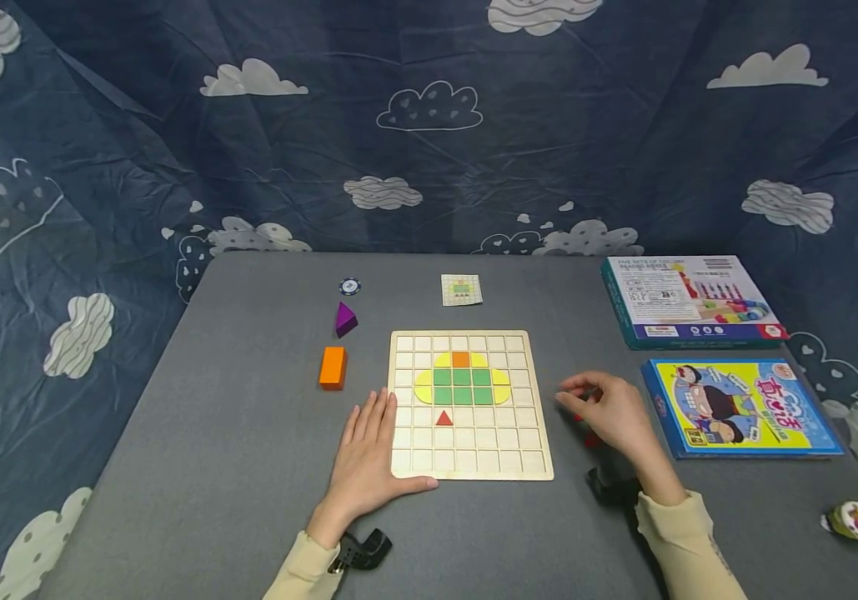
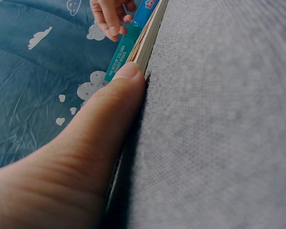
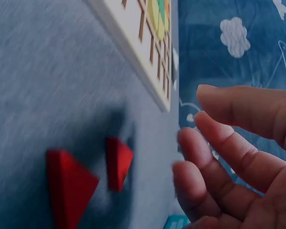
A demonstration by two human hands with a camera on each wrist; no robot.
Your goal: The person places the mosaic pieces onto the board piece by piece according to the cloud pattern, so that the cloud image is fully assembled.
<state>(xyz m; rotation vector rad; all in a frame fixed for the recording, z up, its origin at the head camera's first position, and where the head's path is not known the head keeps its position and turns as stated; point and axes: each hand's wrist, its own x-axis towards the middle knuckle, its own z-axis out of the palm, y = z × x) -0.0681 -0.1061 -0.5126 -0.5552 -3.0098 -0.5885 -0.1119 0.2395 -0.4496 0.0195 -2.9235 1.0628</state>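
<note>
1. The left hand (image 1: 368,454) is laid flat on the grey surface (image 1: 248,467) at the near left corner of the wooden board (image 1: 471,405); its fingers are stretched out and nothing is held. In the left wrist view the thumb (image 2: 105,124) is pressed against the board's edge (image 2: 145,45).
2. The right hand (image 1: 612,412) is held just right of the board, above two red triangles (image 3: 69,186) that lie on the surface. Its grip is seen relaxed and narrow, the fingers (image 3: 214,157) loosely curved and apart from the pieces; nothing is held.
3. In the right wrist view the red triangles are found side by side, just beyond the fingertips and near the board's corner (image 3: 159,95). In the head view they are mostly hidden under the hand.
4. On the board a yellow oval (image 1: 462,383) with green squares (image 1: 462,387) and one orange square (image 1: 460,359) is laid out; a single red triangle (image 1: 444,418) is set two rows below it.
5. Left of the board, an orange block (image 1: 333,367), a purple wedge (image 1: 344,319) and a round chip (image 1: 349,287) are placed in a line going away.
6. A small pattern card (image 1: 462,289) is seen behind the board.
7. Two boxes (image 1: 740,407) are laid at the right edge of the surface, well apart from the left hand.
</note>
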